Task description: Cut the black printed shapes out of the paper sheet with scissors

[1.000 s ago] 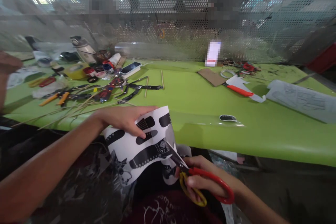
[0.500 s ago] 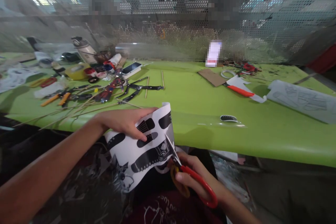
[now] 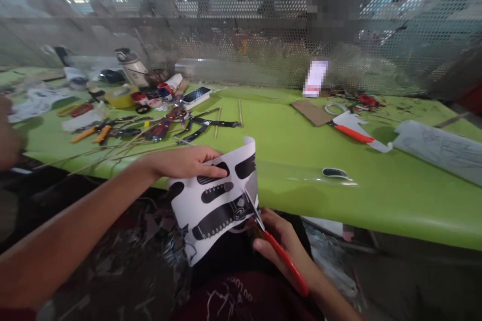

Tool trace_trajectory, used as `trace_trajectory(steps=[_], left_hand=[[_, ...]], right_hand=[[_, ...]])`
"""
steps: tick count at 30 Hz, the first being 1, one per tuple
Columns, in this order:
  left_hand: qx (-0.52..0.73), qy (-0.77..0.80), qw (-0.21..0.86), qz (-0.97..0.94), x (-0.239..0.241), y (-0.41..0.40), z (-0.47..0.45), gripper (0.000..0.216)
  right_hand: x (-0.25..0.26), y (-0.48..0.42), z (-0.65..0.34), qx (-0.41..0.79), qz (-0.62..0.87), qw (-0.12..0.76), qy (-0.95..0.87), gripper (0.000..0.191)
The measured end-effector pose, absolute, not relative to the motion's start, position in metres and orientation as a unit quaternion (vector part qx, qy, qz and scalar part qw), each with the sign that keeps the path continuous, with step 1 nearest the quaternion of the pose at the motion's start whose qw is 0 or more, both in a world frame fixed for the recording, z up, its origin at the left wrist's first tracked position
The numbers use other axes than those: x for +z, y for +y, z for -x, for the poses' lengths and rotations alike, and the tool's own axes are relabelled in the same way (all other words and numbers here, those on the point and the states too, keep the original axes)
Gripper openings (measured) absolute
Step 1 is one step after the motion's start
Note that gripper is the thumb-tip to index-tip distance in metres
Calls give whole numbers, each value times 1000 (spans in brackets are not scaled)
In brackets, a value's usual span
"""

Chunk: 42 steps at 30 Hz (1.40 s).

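Note:
My left hand grips the upper edge of a white paper sheet printed with black sandal-like and shoe-like shapes, its thumb on the front and its other fingers mostly behind. Off the table's front edge, over my lap, the sheet curls at its upper right corner. My right hand is closed around the handles of red-handled scissors. Their blades meet the sheet's right side beside a large printed shape. On the table to the right lies a small black cut-out with a white border.
Orange-handled pliers, thin sticks and black strips lie at left on the green table. A phone and a bottle stand behind. At right are cardboard, a tape roll and a red-handled tool.
My left thumb has slid up to the topmost printed shape. The scissors' orange handle has turned mostly out of sight. Part of another person has appeared at the left edge.

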State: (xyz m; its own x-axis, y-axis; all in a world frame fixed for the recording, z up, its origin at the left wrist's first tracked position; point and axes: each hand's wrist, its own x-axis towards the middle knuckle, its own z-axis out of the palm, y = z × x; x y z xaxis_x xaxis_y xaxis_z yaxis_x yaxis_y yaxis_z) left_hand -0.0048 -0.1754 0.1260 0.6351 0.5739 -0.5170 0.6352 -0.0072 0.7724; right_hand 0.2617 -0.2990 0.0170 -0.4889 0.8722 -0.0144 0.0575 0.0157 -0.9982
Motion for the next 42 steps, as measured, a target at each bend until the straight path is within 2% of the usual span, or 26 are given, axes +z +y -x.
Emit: trace_trajectory(steps=[16,22,42], left_hand=[[-17,493,514,-702,139,-178,-1,38],[-18,491,503,-711,140,-176,0,39],[-15,494,509,-705,134,-169,-1,41]], right_hand=[[22,-300,-253,608,371,386,-586,41],[27,-300,-252,617,360,391,-580,33],[23,-298,-248,614,395,396,-557,37]])
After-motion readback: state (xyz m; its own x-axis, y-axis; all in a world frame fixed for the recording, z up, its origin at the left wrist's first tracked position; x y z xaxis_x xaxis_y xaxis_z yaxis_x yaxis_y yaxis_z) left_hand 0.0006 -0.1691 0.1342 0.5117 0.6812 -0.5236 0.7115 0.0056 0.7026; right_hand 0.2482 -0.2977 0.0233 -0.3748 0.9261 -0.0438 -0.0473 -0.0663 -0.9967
